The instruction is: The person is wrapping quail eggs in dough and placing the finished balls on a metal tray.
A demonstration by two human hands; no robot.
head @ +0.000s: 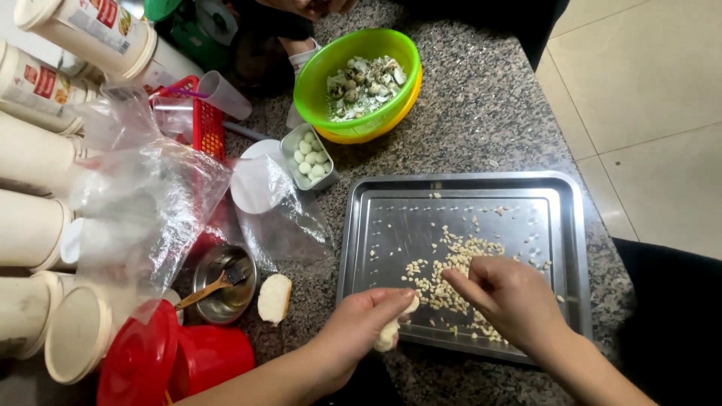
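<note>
A green plastic bowl of broken eggshells (pixel 362 75) and a small metal tin of peeled eggs (pixel 310 156) sit behind the shallow steel tray (pixel 459 197) on the speckled granite surface (pixel 481 113). The left hand (pixel 361 327) has its grip clamped on a pale white lump (pixel 391 331) at the tray's near edge; the right hand (pixel 511 297) has its grip pinched together over the scattered pale crumbs (pixel 447 274).

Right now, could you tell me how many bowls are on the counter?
3: a green bowl nested in a yellow bowl above the tray, and a small metal bowl left of it. Others may be hidden.
</note>
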